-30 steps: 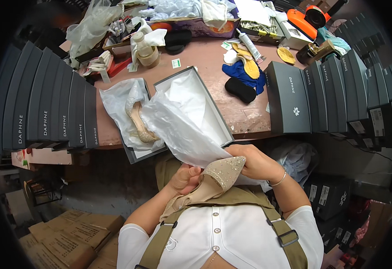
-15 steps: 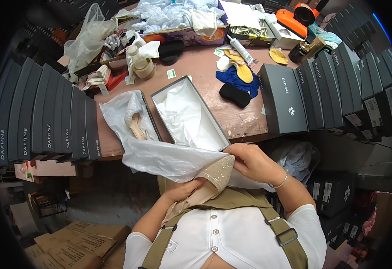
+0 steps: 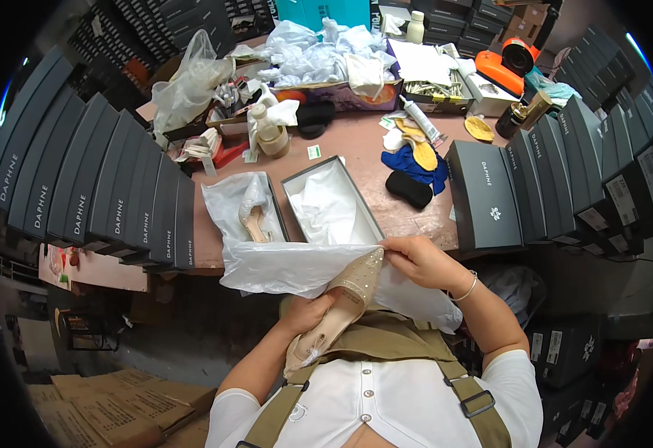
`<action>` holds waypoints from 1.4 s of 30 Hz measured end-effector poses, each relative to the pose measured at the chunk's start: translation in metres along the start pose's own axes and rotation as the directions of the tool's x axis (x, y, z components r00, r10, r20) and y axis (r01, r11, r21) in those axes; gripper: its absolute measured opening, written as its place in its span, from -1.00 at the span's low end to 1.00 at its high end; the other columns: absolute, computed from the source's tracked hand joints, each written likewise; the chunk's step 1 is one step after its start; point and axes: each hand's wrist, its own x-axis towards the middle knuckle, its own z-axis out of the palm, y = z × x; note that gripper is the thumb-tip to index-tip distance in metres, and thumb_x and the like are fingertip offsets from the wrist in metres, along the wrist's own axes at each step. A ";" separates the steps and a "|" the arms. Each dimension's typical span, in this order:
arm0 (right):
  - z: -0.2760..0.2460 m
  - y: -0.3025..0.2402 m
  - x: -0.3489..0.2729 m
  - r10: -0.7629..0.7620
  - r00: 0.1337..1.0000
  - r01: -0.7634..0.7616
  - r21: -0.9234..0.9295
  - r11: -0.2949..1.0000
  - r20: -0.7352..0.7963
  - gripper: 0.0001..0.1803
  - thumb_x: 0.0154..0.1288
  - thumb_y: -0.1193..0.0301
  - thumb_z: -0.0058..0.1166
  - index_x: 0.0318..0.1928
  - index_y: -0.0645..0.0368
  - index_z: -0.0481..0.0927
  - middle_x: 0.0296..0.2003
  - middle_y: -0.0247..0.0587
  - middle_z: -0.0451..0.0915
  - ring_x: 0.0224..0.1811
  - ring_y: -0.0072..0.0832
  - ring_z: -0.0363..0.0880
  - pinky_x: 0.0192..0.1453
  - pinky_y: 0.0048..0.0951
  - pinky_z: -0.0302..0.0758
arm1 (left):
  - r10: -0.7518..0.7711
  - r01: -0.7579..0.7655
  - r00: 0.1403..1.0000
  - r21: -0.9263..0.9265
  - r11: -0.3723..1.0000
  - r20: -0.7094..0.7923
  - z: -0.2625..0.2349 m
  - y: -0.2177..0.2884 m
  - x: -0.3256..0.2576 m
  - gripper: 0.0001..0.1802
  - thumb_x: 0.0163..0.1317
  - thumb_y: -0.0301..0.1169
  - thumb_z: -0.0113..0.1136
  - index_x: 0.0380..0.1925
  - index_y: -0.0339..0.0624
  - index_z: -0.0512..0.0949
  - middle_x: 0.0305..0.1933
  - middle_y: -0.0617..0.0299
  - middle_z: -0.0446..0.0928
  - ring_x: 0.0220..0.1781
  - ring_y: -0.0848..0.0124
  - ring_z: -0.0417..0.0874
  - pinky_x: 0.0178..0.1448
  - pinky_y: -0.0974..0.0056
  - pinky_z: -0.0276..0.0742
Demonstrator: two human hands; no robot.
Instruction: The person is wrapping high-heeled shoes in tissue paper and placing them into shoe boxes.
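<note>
A beige, pointed shoe with sparkling studs (image 3: 358, 287) lies tilted in front of my body, its insole showing and its toe pointing away to the right. My left hand (image 3: 310, 312) is closed around the shoe's side. At the toe tip, my right hand (image 3: 425, 263) pinches the edge of a sheet of white tissue paper (image 3: 285, 269); whether it also grips the toe I cannot tell. The paper spreads behind and under the shoe. A matching shoe (image 3: 252, 220) rests on tissue in a shoebox part (image 3: 279, 213). Beside it stands another grey, paper-lined shoebox part (image 3: 291, 196).
Rows of dark grey shoeboxes stand on the left (image 3: 99, 175) and right (image 3: 483, 198). A blue cloth (image 3: 416, 166), a black pad (image 3: 408, 190) and a white tube (image 3: 421, 119) lie on the table (image 3: 349, 134). Flattened cartons (image 3: 125, 403) are at lower left.
The shoe has turned so that its insole shows more, and its toe sits a little higher. The view has shifted, showing more of the far background. Both hands keep their hold.
</note>
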 end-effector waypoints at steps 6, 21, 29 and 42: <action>-0.001 0.007 0.000 0.019 0.998 -0.030 0.186 0.982 0.064 -0.76 0.29 0.51 -0.02 -0.07 0.34 0.54 -0.38 -0.19 0.61 -0.33 -0.56 0.52 -0.18 -0.48 0.48 | 0.114 -0.113 0.993 0.043 0.993 -0.034 0.004 -0.002 -0.009 -0.56 0.29 -0.48 0.14 0.18 -0.28 0.40 0.15 0.14 0.48 0.16 0.33 0.46 0.26 0.27 0.33; -0.013 -0.007 -0.005 0.044 0.995 -0.075 0.367 0.927 0.091 -0.79 0.32 0.47 0.02 -0.10 0.33 0.56 -0.37 -0.26 0.60 -0.31 -0.65 0.49 -0.14 -0.54 0.47 | -0.131 0.187 0.973 -0.312 0.931 0.192 0.002 0.000 -0.007 -0.52 0.33 -0.40 0.10 0.23 -0.23 0.36 0.21 0.12 0.44 0.25 0.32 0.41 0.35 0.24 0.29; -0.020 -0.016 0.003 -0.095 0.995 0.094 0.005 0.996 0.034 -0.61 0.21 0.48 0.11 0.07 0.24 0.48 -0.11 -0.10 0.61 -0.05 -0.22 0.58 0.04 -0.35 0.47 | 0.005 -0.029 0.996 0.282 0.959 0.084 -0.023 -0.035 -0.003 -0.52 0.32 -0.37 0.03 0.24 -0.18 0.36 0.26 0.03 0.40 0.31 0.21 0.37 0.40 0.18 0.21; 0.050 -0.008 0.011 -0.424 0.841 0.532 -0.656 0.535 0.337 -0.70 0.03 0.38 0.04 -0.16 0.08 0.60 -0.25 -0.36 0.46 0.01 -0.44 0.41 0.17 -0.27 0.26 | 0.032 -0.042 0.999 -0.411 0.911 -0.031 -0.001 -0.028 0.033 -0.21 0.16 -0.53 0.19 0.39 -0.24 0.10 0.26 0.08 0.39 0.18 0.41 0.49 0.24 0.29 0.44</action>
